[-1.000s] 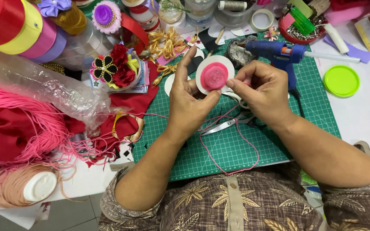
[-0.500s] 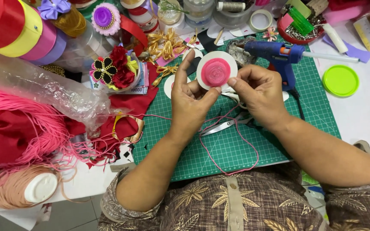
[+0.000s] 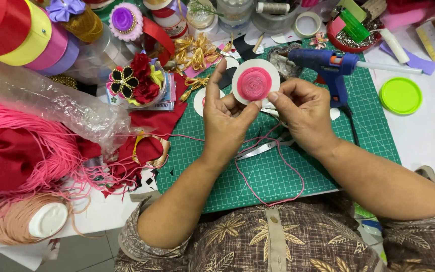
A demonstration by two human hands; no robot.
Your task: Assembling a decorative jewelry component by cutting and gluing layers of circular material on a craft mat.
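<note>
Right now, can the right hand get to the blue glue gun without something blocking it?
Probably yes. The blue glue gun lies on the green cutting mat just beyond the right hand, with nothing between them. But its fingers pinch the white disc with the pink coil, so it must release that.

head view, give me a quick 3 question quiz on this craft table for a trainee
1. True or false: both hands grip the white disc with the pink cord spiral on it.
2. Which tool lies on the green cutting mat just beyond the right hand? A) blue glue gun B) stapler C) paintbrush
3. What lies on the white table top to the right of the mat?

Key
1. True: the left hand holds the disc's left and lower edge, and the right hand's fingertips pinch its right edge.
2. A: the blue glue gun.
3. A round lime green lid.
</note>
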